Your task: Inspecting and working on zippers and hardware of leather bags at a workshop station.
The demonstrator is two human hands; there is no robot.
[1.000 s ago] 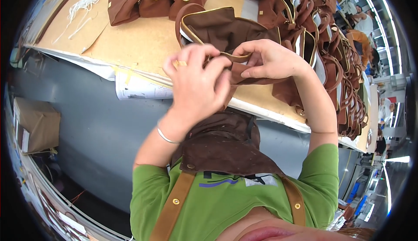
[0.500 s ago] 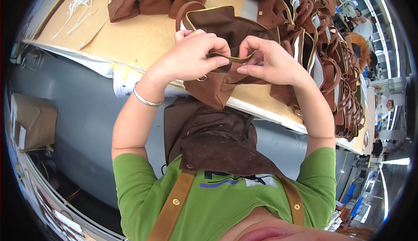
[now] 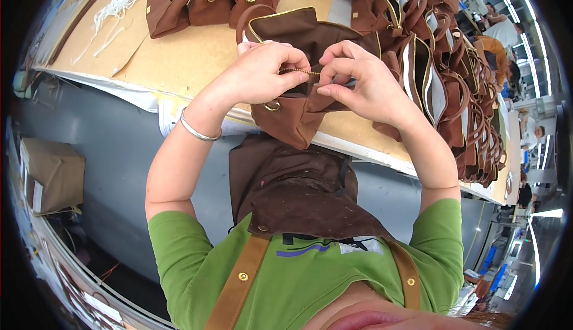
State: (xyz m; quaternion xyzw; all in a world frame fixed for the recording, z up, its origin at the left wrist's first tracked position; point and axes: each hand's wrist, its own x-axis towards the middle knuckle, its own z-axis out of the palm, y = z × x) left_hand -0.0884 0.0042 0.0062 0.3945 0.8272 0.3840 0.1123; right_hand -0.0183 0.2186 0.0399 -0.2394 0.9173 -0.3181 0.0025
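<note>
A wide tan work table (image 3: 179,55) crosses the upper half of the frame, with brown leather-look handbags (image 3: 474,145) crowded along its right side. At upper centre, at the table's near edge, lies an open brown leather-look handbag with a dark brown lining (image 3: 289,124), its mouth gaping. Compared with a second ago, the left hand (image 3: 259,73) is no longer over the bag's near face but at the left of its mouth, leaving the near end in view; over the last half second, the right hand (image 3: 365,85) shifts slightly left and the gap between the fingertips narrows. Handling thus appears to centre on a short stretch of the near rim. The left hand is closed, thumb and forefinger pinching the gold-toothed zip (image 3: 314,73) along that rim. The right hand is half open, fingers curled and parted, tips beside the same zip; whether they grip it cannot be told. Smallest, a gold-coloured metal ring (image 3: 272,106) hangs on the near end, below the left hand.
</note>
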